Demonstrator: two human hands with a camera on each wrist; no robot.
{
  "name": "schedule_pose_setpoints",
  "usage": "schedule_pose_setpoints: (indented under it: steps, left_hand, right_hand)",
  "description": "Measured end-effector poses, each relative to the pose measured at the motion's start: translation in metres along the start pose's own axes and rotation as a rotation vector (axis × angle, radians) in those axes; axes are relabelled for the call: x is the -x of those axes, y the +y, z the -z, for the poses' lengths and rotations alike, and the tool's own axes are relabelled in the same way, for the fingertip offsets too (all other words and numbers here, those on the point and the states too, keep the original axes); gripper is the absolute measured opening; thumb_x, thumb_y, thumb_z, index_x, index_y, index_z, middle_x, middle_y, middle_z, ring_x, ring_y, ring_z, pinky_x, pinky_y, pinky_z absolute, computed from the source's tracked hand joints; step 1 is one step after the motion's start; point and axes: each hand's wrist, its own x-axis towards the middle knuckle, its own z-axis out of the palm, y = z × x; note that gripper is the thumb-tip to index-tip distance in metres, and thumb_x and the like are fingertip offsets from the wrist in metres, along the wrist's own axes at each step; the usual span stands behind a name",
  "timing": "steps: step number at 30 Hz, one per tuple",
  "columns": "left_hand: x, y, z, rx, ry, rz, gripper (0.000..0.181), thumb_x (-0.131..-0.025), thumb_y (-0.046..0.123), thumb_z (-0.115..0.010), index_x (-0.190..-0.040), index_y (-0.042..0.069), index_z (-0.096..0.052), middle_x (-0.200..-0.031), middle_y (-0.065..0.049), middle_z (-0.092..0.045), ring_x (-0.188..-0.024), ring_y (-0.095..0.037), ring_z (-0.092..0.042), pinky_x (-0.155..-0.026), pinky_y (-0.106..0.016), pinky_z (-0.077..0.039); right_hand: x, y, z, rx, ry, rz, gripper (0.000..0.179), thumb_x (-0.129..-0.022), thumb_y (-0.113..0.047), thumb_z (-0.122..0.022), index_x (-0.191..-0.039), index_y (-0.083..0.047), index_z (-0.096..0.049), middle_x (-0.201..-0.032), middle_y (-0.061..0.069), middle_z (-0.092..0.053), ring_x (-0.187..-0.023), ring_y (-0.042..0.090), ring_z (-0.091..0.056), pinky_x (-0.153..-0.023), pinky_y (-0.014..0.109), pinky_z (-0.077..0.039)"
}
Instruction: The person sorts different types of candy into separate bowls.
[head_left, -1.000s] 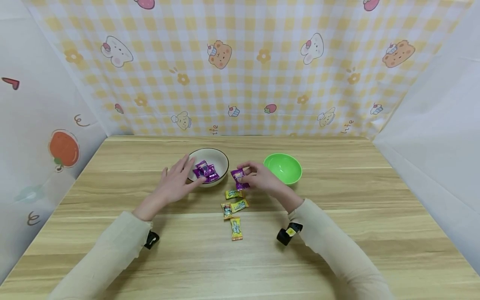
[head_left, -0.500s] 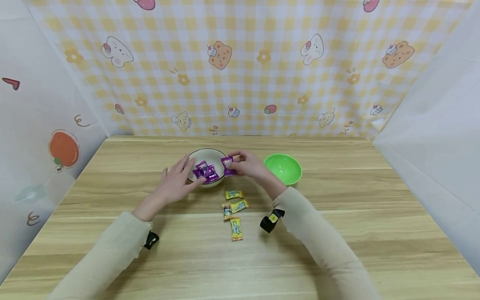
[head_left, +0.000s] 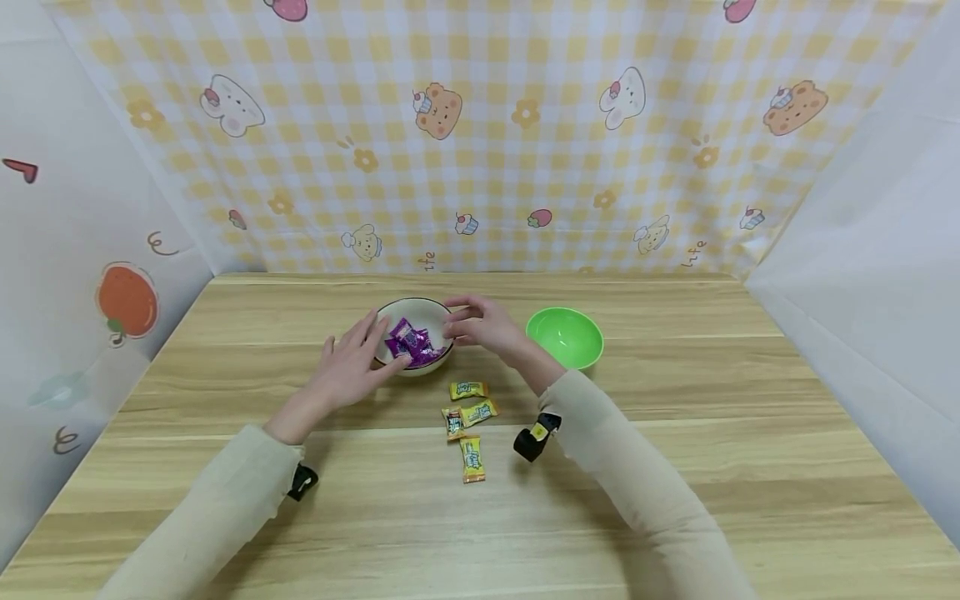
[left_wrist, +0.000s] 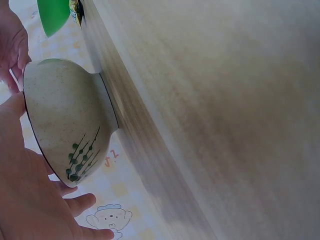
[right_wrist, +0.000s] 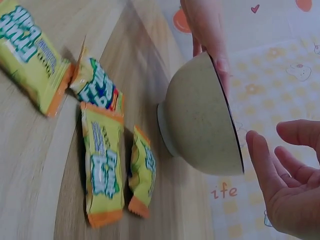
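Observation:
My left hand (head_left: 351, 364) rests at the left side of a cream bowl (head_left: 438, 312), thumb on its near rim and fingers spread. Several purple-wrapped candies (head_left: 408, 336) lie inside the bowl. Over the bowl's right rim is my right hand (head_left: 489, 327), its fingers parted with nothing between them. The right wrist view shows that hand (right_wrist: 290, 175) beside the dark rim, fingertips loose. Green sprigs decorate the outside of the bowl (left_wrist: 65, 110) in the left wrist view.
Several yellow-wrapped candies (head_left: 472, 459) lie on the wooden table (head_left: 390, 517) in front of the bowl. A bright green bowl (head_left: 566, 337) stands to the right, behind the right wrist. A checked cloth (head_left: 487, 167) hangs along the table's back edge.
My right hand has moved left and away from me to the cream bowl and let go of a purple-wrapped candy, which is now among the others. The left hand has stayed put.

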Motion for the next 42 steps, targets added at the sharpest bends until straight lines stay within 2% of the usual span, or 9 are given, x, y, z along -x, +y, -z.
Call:
schedule_pose_setpoints:
  steps: [4,7,14,23,27,31,36,38,42]
  left_hand:
    - [0.001,0.0,0.0,-0.002,0.005,0.0,0.081,-0.086,0.059,-0.036,-0.141,0.004,-0.015,-0.145,-0.017,-0.005,-0.128,-0.037,-0.011,-0.094,-0.062,-0.002]
    - [0.001,0.001,0.001,-0.002,0.006,0.0,0.081,-0.085,0.06,-0.036,-0.141,0.004,-0.015,-0.145,-0.017,-0.005,-0.128,-0.038,-0.011,-0.094,-0.062,-0.002]
    - [0.001,0.001,0.001,0.008,-0.005,0.004,0.082,-0.085,0.061,-0.034,-0.141,0.005,-0.013,-0.145,-0.016,-0.003,-0.129,-0.034,-0.008,-0.094,-0.062,-0.001]
    - [0.001,0.001,0.001,0.008,-0.009,0.004,0.084,-0.084,0.063,-0.032,-0.141,0.005,-0.013,-0.145,-0.016,-0.003,-0.129,-0.035,-0.008,-0.094,-0.062,0.0]
    - [0.001,0.001,0.001,0.005,-0.008,0.003,0.084,-0.084,0.063,-0.033,-0.141,0.005,-0.014,-0.145,-0.016,-0.003,-0.129,-0.034,-0.008,-0.094,-0.062,-0.001]
    - [0.001,0.001,0.001,0.008,-0.011,0.005,0.083,-0.084,0.062,-0.034,-0.141,0.005,-0.014,-0.145,-0.016,-0.003,-0.129,-0.034,-0.008,-0.095,-0.062,-0.001]
    - [0.0,0.001,0.001,0.011,-0.017,0.007,0.082,-0.085,0.06,-0.035,-0.141,0.005,-0.013,-0.145,-0.016,-0.003,-0.13,-0.034,-0.007,-0.095,-0.062,0.0]
    - [0.0,0.002,0.002,0.013,-0.018,0.008,0.081,-0.085,0.06,-0.035,-0.141,0.005,-0.013,-0.145,-0.016,-0.003,-0.13,-0.034,-0.007,-0.095,-0.062,0.0]
    - [0.001,0.002,0.003,0.011,-0.016,0.008,0.081,-0.086,0.059,-0.036,-0.141,0.004,-0.013,-0.145,-0.016,-0.003,-0.13,-0.034,-0.007,-0.095,-0.061,0.0]
  right_hand:
    - [0.004,0.001,0.009,0.002,0.008,0.028,0.037,-0.085,-0.001,-0.056,-0.121,0.0,-0.047,-0.111,0.024,-0.052,-0.088,0.024,-0.058,-0.077,0.036,-0.047]
    - [0.01,-0.002,0.019,0.043,-0.006,0.075,0.033,-0.086,-0.003,-0.055,-0.118,0.001,-0.049,-0.108,0.024,-0.052,-0.088,0.026,-0.058,-0.076,0.036,-0.048]
    - [0.032,-0.014,0.055,0.229,-0.039,0.199,0.034,-0.086,-0.006,-0.055,-0.118,0.003,-0.048,-0.107,0.024,-0.052,-0.092,0.032,-0.054,-0.078,0.042,-0.046]
    - [0.053,-0.009,0.099,0.527,-0.003,0.351,0.035,-0.084,-0.011,-0.06,-0.116,0.0,-0.052,-0.103,0.014,-0.057,-0.093,0.023,-0.055,-0.082,0.037,-0.043]
    - [0.063,-0.002,0.11,0.623,0.01,0.37,0.042,-0.081,-0.014,-0.065,-0.119,-0.001,-0.05,-0.109,0.015,-0.056,-0.099,0.024,-0.053,-0.08,0.039,-0.044]
    - [0.07,0.009,0.12,0.773,0.031,0.407,0.056,-0.078,-0.024,-0.069,-0.123,-0.001,-0.047,-0.119,0.014,-0.051,-0.108,0.026,-0.046,-0.084,0.042,-0.04]
    - [0.078,0.025,0.133,0.985,0.118,0.429,0.072,-0.07,-0.039,-0.072,-0.126,-0.003,-0.044,-0.124,0.015,-0.044,-0.111,0.032,-0.04,-0.086,0.048,-0.037]
    - [0.08,0.03,0.138,1.038,0.144,0.439,0.077,-0.067,-0.042,-0.073,-0.126,-0.003,-0.044,-0.125,0.016,-0.043,-0.112,0.033,-0.039,-0.087,0.05,-0.036]
    - [0.081,0.037,0.147,1.092,0.14,0.435,0.084,-0.064,-0.048,-0.073,-0.128,-0.002,-0.042,-0.128,0.019,-0.039,-0.114,0.035,-0.036,-0.089,0.051,-0.034]
